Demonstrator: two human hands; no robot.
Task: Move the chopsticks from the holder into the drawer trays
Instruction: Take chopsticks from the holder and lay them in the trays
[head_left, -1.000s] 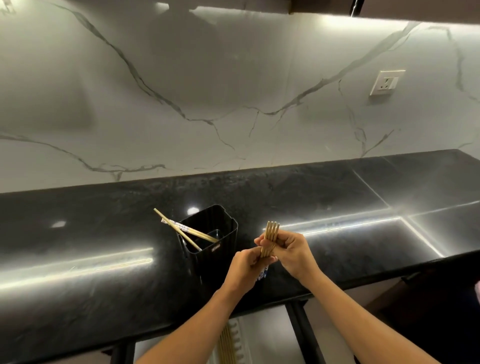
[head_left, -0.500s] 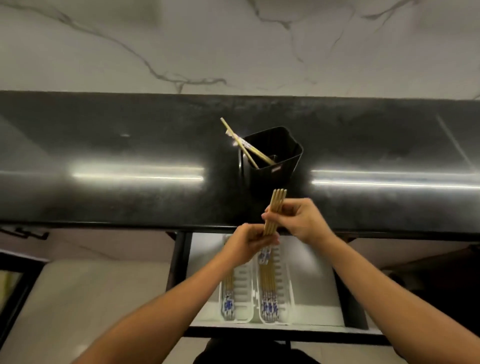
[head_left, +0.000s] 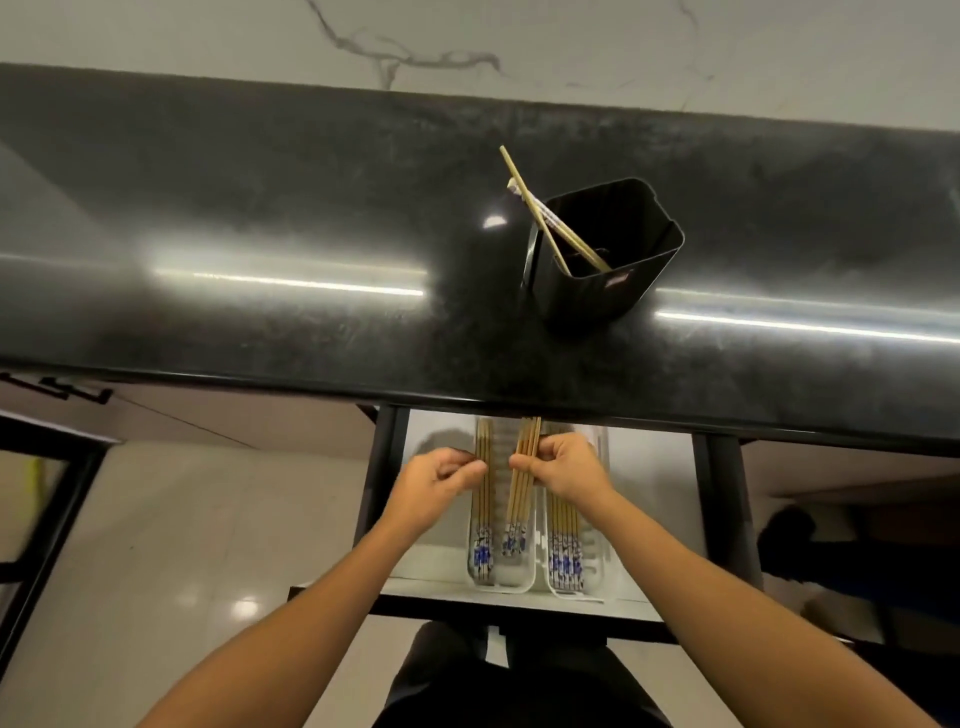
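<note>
A home kitchen. A long, polished black stone tabletop (head_left: 260, 218) runs along a wall of white marble (head_left: 208, 31) with grey veins. On it, beyond the hands, stands a black cutlery holder (head_left: 602, 280) with two chopsticks (head_left: 540, 213) leaning in it. Under the tabletop's front edge a drawer (head_left: 644, 499) is pulled out, with white trays (head_left: 511, 577) of wooden chopsticks with blue-patterned ends. Pale glossy floor tiles (head_left: 182, 545) lie to the left, below
</note>
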